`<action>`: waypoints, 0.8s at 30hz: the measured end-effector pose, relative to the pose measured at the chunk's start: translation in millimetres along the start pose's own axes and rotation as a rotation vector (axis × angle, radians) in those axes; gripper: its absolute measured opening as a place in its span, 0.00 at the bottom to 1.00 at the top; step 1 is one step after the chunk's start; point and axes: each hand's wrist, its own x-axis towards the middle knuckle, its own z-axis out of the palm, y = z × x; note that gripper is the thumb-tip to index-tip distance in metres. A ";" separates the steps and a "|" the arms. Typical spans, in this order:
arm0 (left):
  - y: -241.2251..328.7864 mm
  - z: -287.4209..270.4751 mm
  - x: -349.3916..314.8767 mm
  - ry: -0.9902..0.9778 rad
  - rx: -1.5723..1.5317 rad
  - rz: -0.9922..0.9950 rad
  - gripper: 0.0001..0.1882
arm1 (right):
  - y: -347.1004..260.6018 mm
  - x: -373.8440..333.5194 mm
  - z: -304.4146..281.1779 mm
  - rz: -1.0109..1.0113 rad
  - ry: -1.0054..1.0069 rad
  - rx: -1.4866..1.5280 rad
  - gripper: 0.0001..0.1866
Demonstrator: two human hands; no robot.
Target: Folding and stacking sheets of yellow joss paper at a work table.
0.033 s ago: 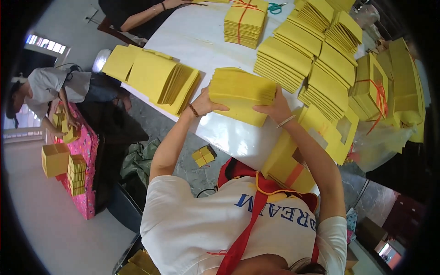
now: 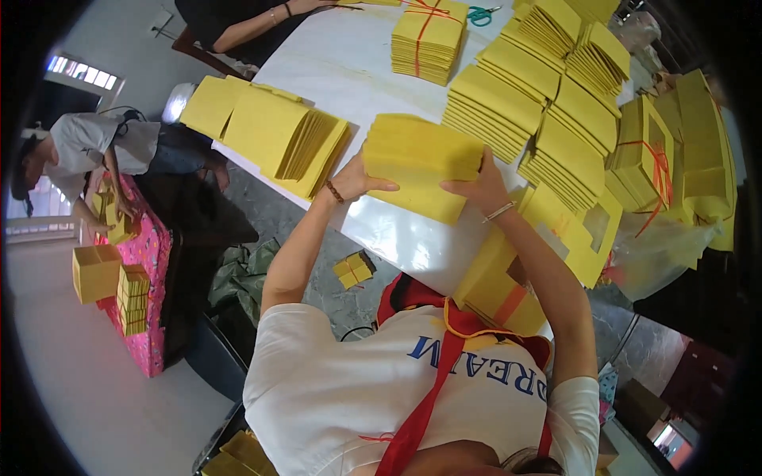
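Note:
A thick stack of yellow paper envelopes or folded sheets (image 2: 425,155) stands near the front edge of the white table, squeezed between my two hands. My left hand (image 2: 357,179) presses on its left end, thumb along the near side. At the right end, my right hand (image 2: 483,184) grips the same way, its thumb pointing inward. Most fingers of both hands are hidden behind the stack. To the left lies a fanned pile of yellow paper pieces (image 2: 266,131). Just right of the held stack, several more yellow stacks (image 2: 492,111) stand in rows.
A yellow bundle tied with red string (image 2: 429,44) and green-handled scissors (image 2: 481,16) lie farther back on the white table (image 2: 341,67). Another person's arm (image 2: 254,30) reaches in at the far left. A second person (image 2: 103,151) works at a pink-covered table (image 2: 155,317).

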 end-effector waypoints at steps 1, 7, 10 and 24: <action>4.6 1.0 -0.9 0.007 0.003 -0.001 0.43 | -7.0 0.0 -3.4 0.048 0.007 0.075 0.38; 42.6 38.6 -1.1 0.419 -1.291 0.373 0.44 | -44.9 -10.6 2.1 0.192 0.108 0.578 0.28; 64.8 78.7 15.0 0.375 -1.188 0.346 0.45 | -33.4 -9.7 9.1 0.170 0.287 0.671 0.26; 174.9 61.0 175.6 0.021 -0.864 -0.021 0.24 | -83.7 35.2 -48.0 0.081 0.540 0.995 0.42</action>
